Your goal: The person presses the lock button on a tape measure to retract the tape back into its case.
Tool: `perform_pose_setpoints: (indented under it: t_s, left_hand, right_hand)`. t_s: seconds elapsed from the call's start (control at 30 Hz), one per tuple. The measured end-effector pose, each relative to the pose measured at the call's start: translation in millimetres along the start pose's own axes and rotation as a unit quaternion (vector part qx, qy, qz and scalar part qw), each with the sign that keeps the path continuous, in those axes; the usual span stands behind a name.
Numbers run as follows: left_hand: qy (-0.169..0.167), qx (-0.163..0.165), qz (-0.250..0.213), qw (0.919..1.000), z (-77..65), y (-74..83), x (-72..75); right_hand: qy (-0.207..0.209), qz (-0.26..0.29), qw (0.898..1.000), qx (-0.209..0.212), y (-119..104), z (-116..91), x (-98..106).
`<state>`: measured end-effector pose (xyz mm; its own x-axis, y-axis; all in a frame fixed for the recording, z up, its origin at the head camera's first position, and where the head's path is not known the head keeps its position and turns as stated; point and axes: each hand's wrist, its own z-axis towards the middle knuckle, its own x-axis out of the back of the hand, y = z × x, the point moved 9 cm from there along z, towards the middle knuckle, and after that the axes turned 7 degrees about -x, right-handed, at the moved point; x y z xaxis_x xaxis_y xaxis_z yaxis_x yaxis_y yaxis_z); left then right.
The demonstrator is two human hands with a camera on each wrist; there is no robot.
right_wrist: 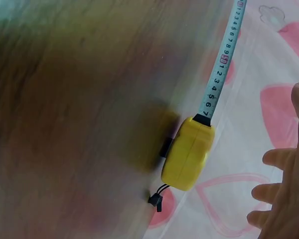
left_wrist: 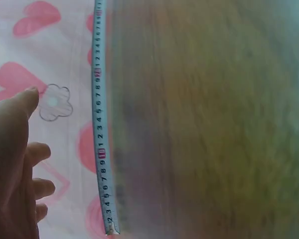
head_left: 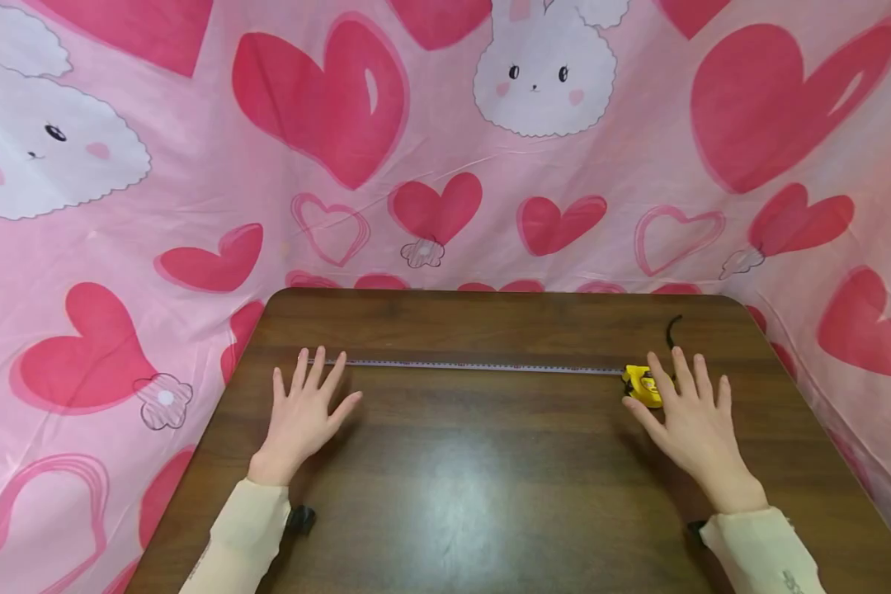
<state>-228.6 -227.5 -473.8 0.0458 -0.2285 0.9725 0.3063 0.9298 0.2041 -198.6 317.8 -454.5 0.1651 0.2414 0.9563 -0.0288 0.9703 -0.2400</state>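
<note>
A yellow tape measure (head_left: 640, 386) stands on the brown table, its blade (head_left: 483, 366) drawn out in a straight line to the left. Close to the case, the blade reads about 57 in the right wrist view. My left hand (head_left: 302, 417) hovers with fingers spread near the blade's hooked end (left_wrist: 111, 229), holding nothing. Beside the case, my right hand (head_left: 696, 429) is likewise spread and holds nothing; its thumb and index finger overlap the case's edge in the head view. A black wrist strap (head_left: 671, 332) trails behind the case.
The wooden table (head_left: 453, 478) has rounded far corners. Pink cloth (head_left: 445, 157) with hearts and white rabbit faces hangs behind it and along both sides. Dark bands or mounts (head_left: 301, 519) show at my sleeves.
</note>
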Motion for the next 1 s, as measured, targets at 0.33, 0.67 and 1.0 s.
perform_pose_setpoints:
  t_s: [0.33,0.67,1.0]
  left_hand:
    - [0.027,-0.01,-0.045,0.9986,16.7,-13.4,11.0]
    - [0.057,0.031,-0.117,0.991,27.1,-52.8,13.9]
    - [0.033,0.059,-0.095,0.9932,26.1,-75.8,5.2]
  right_hand:
    - [0.0,0.022,0.998,0.059,1.1,17.1,2.3]
    - [-0.069,0.052,0.995,0.055,6.0,32.7,-8.8]
    - [-0.1,0.064,0.99,0.073,9.7,41.7,-19.3]
